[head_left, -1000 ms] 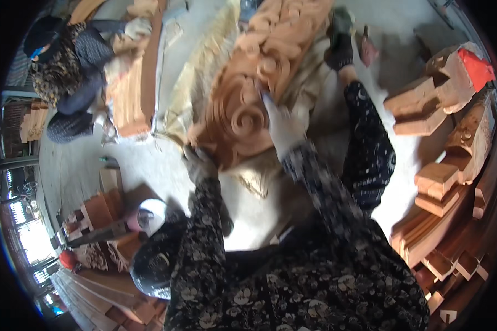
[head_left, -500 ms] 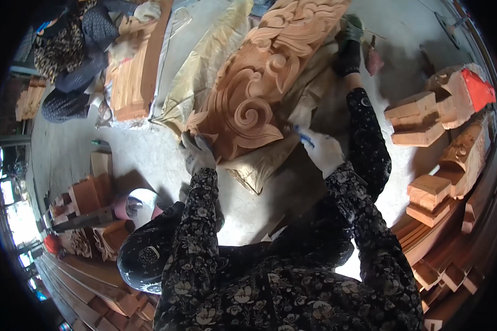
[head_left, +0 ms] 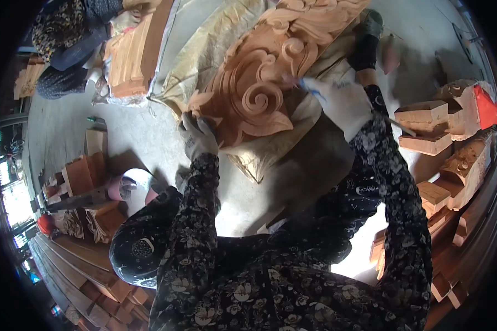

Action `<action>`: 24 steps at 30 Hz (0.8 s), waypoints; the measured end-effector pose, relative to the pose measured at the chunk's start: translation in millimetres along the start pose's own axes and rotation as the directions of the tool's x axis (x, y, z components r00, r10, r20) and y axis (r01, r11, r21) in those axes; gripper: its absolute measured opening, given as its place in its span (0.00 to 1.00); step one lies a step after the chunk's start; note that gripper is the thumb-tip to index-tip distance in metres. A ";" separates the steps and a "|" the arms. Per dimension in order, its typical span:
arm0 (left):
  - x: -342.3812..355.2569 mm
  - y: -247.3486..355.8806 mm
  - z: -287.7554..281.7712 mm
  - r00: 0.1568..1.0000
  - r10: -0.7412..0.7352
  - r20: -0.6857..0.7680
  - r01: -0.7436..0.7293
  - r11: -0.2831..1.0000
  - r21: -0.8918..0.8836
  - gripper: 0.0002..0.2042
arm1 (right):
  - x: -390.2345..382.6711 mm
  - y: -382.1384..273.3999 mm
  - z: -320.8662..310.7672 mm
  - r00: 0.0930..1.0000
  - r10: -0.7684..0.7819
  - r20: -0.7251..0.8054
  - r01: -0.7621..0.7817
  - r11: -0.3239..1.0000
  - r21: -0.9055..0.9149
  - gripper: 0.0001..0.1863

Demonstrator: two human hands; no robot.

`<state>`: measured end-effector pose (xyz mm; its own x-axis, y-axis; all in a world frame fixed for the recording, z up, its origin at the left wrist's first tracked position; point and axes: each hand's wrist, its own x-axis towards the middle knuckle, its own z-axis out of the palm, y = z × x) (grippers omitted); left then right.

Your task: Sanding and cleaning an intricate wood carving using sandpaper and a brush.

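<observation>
A long reddish-brown wooden panel [head_left: 234, 102], deeply carved with scrolls and leaves, lies on crumpled tan sheeting [head_left: 190, 71]. My left hand [head_left: 199, 135], in a pale glove, grips the panel's near left corner by a carved leaf tip. Gloved too, my right hand [head_left: 342, 105] is closed around a slim tool with a blue part [head_left: 310, 86]. Motion smears the tool's tip over the panel's right edge, so its exact kind is unclear. A thin rod sticks out behind that hand.
At upper left another person [head_left: 74, 49] works at a stack of wood pieces [head_left: 130, 58]. Wooden blocks [head_left: 425, 127] and a red cloth-like piece [head_left: 487, 107] lie at right. A pinkish-white bucket [head_left: 132, 190] stands at left, near long boards [head_left: 77, 265].
My right hand has moved up and to the right with the tool, whose tip now lies over the panel's edge. My left hand keeps its hold on the corner. The view has shifted slightly.
</observation>
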<state>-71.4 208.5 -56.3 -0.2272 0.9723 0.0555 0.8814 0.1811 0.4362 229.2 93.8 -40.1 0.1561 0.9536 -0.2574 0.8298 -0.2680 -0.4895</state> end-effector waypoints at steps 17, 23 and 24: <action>19.5 -37.2 31.7 0.993 0.005 0.117 0.003 0.998 -0.069 0.26 | 93.9 -67.2 -53.5 0.924 -0.378 -0.056 0.334 0.870 -0.362 0.18; 21.8 0.1 40.9 0.982 0.171 0.078 -0.153 0.969 -0.195 0.25 | 104.0 -61.1 -73.3 0.971 -0.223 -0.083 0.148 0.839 -0.524 0.18; 26.3 12.4 42.3 0.983 0.152 0.102 -0.131 0.974 -0.183 0.25 | 96.1 -53.6 -86.4 0.993 0.009 -0.115 -0.077 0.797 -0.599 0.18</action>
<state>-48.9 242.6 -87.4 -0.0471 0.9985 0.0290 0.8127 0.0214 0.5822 246.0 211.7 33.4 0.2242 0.9605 -0.1645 0.9704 -0.2045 0.1288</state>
